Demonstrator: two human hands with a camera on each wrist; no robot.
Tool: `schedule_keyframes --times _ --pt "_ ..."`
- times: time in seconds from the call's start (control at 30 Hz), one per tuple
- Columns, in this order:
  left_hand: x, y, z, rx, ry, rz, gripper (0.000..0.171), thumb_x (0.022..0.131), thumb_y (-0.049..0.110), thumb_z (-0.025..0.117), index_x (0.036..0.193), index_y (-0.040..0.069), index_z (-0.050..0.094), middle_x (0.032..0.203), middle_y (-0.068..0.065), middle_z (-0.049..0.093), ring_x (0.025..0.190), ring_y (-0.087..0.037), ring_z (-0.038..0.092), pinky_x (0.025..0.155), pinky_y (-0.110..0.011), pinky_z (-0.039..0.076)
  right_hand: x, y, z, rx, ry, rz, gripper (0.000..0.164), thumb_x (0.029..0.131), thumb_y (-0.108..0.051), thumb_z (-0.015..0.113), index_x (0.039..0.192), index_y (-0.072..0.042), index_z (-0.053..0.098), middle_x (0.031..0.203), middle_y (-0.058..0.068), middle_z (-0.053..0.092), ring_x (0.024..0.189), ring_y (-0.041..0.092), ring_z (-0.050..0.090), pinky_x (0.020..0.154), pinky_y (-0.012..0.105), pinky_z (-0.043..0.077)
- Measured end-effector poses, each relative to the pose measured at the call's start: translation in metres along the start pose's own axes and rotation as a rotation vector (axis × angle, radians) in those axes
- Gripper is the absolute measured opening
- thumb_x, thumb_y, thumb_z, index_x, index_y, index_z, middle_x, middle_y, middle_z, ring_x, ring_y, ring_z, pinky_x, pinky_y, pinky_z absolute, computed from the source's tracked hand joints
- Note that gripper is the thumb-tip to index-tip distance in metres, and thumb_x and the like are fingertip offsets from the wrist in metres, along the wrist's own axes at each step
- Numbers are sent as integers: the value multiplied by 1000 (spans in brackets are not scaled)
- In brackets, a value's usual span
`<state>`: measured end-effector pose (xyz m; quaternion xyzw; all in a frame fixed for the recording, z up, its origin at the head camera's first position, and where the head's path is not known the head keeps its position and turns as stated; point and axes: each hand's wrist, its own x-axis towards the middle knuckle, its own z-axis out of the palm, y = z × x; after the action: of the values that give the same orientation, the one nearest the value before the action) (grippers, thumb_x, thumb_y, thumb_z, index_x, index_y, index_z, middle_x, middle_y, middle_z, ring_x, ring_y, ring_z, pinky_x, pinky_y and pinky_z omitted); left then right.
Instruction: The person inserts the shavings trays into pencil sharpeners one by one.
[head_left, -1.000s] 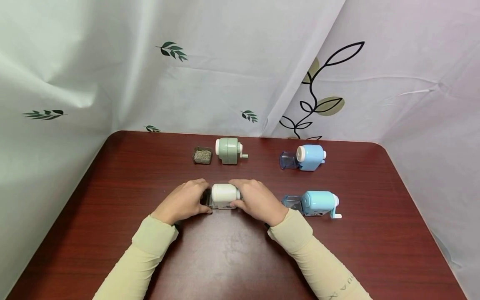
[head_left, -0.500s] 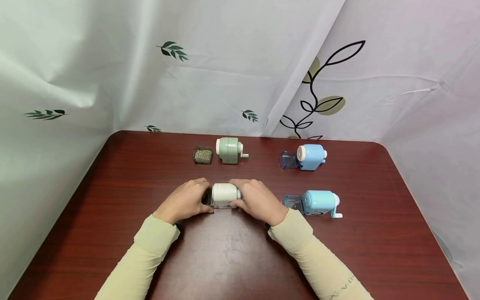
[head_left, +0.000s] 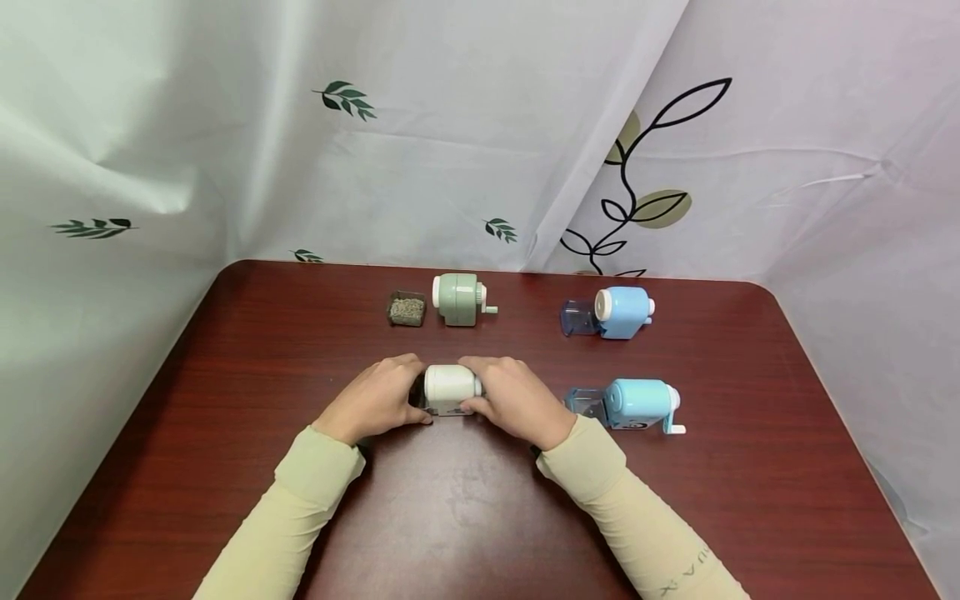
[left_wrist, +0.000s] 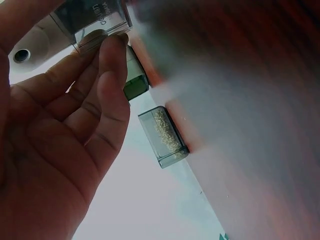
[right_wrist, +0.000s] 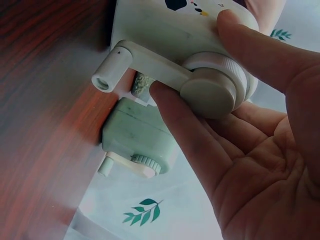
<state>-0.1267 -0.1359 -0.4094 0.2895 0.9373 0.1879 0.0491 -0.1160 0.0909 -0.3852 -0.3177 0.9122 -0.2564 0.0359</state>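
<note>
A white crank pencil sharpener [head_left: 450, 385] sits on the table between both hands. My left hand [head_left: 377, 398] pinches its clear shavings drawer [left_wrist: 97, 17] at the left end, thumb on the near side. Most of the drawer is within the body or behind the fingers in the head view. My right hand [head_left: 517, 402] grips the body's right end, its thumb on the printed near side. In the right wrist view the crank handle [right_wrist: 111, 69] hangs past the fingers.
Behind stands a green sharpener [head_left: 459, 300], with a drawer of shavings [head_left: 407, 309] apart on its left. To the right are a blue sharpener [head_left: 625, 313] and a turquoise sharpener [head_left: 639, 403], their clear drawers at their left sides. A white curtain [head_left: 420, 167] borders the table.
My left hand has shifted slightly right with the drawer, and less of the drawer shows outside the white sharpener. My right hand and the body stay nearly in place.
</note>
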Motion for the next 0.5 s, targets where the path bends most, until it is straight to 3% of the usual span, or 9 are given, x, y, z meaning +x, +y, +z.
schedule_keyframes --times 0.5 --pt "7 1 0 11 -5 -2 53 64 28 96 100 1 68 95 -4 66 85 -20 66 77 -39 55 -1 2 1 -6 14 -14 45 87 -21 81 125 -4 64 111 6 71 89 16 67 78 36 55"
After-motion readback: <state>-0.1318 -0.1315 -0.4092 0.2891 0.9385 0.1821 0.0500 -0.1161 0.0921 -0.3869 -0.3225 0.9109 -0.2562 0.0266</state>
